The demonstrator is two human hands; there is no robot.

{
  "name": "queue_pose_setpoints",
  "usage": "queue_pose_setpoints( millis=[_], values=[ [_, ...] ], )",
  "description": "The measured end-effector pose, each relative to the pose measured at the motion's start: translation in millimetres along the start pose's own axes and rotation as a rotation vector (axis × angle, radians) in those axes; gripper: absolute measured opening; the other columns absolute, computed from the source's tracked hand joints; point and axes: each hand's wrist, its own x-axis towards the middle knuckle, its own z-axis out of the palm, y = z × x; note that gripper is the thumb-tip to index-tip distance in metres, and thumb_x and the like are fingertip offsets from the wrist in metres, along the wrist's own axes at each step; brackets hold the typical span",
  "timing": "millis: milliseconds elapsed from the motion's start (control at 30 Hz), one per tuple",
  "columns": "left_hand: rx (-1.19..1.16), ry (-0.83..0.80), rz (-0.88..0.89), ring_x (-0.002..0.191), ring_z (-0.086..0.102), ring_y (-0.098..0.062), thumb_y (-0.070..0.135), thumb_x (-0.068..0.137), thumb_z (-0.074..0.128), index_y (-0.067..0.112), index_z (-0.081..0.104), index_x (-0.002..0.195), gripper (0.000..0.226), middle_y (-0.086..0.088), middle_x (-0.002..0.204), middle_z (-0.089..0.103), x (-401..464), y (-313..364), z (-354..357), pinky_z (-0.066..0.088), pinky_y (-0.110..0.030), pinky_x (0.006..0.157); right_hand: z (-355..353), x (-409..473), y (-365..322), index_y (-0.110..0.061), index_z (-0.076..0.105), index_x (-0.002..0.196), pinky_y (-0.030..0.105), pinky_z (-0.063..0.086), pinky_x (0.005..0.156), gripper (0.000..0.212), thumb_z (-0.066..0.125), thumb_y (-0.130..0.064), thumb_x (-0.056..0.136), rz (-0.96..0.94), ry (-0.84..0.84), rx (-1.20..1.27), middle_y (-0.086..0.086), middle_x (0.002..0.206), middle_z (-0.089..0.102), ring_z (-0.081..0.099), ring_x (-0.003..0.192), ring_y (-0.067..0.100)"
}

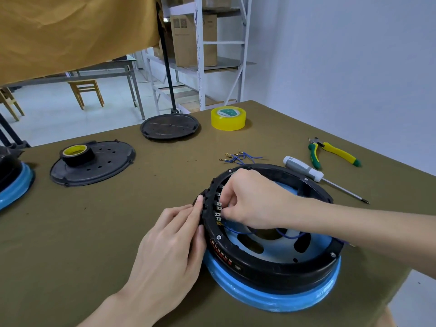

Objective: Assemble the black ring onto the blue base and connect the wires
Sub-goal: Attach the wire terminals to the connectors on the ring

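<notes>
While the black ring sits on the blue base near the desk's near right edge, my left hand presses straight fingers against the ring's outer left wall. My right hand reaches inside the ring, fingers curled, pinching at the row of white terminals; what it pinches is hidden. Blue wires loop across the base interior. Beyond the ring: loose blue wires with gold terminals, screwdriver, green-yellow pliers. Left of centre, black tape roll on a black cover plate. Far edge: second black plate, yellow tape roll.
</notes>
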Motion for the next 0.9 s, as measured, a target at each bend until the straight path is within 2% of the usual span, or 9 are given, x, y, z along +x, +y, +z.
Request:
queue_pose_setpoints(
  millis=[167, 400, 567, 767, 900],
  values=[
    [-0.011, -0.009, -0.016, 0.110, 0.059, -0.014, 0.032, 0.103, 0.037, 0.013, 0.053, 0.150, 0.053, 0.012, 0.131, 0.067, -1, 1, 1, 0.051, -0.022, 0.087, 13, -5, 1, -0.012, 0.074, 0.081, 0.040, 0.057, 0.067, 0.014, 0.061, -0.009, 0.087, -0.031, 0.060, 0.005, 0.001, 0.063, 0.067, 0.061, 0.065, 0.023],
    [0.052, 0.008, 0.000, 0.105, 0.063, -0.017, 0.030, 0.102, 0.040, 0.013, 0.058, 0.146, 0.051, 0.011, 0.124, 0.071, 0, -1, 3, 0.060, -0.036, 0.069, 13, -8, 2, -0.013, 0.070, 0.076, 0.042, 0.057, 0.067, 0.014, 0.063, -0.012, 0.089, -0.023, 0.082, 0.011, -0.001, 0.063, 0.066, 0.060, 0.066, 0.023],
    [0.038, 0.014, -0.004, 0.111, 0.065, -0.016, 0.029, 0.103, 0.039, 0.013, 0.057, 0.147, 0.050, 0.010, 0.133, 0.068, -2, 2, 3, 0.062, -0.035, 0.079, 18, -8, 1, -0.006, 0.069, 0.082, 0.043, 0.055, 0.069, 0.012, 0.060, -0.007, 0.089, -0.061, 0.082, 0.003, 0.007, 0.067, 0.069, 0.062, 0.070, 0.031],
    [0.130, 0.025, 0.015, 0.108, 0.070, -0.018, 0.028, 0.100, 0.039, 0.008, 0.057, 0.147, 0.054, 0.005, 0.130, 0.071, -3, 7, 4, 0.062, -0.030, 0.062, 18, -9, 6, -0.011, 0.070, 0.078, 0.039, 0.057, 0.070, 0.013, 0.063, -0.009, 0.089, -0.052, 0.100, 0.027, -0.002, 0.063, 0.066, 0.062, 0.066, 0.023],
    [0.124, 0.053, 0.026, 0.107, 0.069, -0.016, 0.029, 0.101, 0.040, 0.011, 0.060, 0.144, 0.051, 0.007, 0.129, 0.070, -3, 2, 6, 0.061, -0.031, 0.057, 14, -9, 7, -0.008, 0.070, 0.076, 0.032, 0.052, 0.062, 0.016, 0.063, -0.010, 0.090, -0.069, 0.057, 0.041, 0.003, 0.063, 0.069, 0.059, 0.058, 0.015]
  ],
)
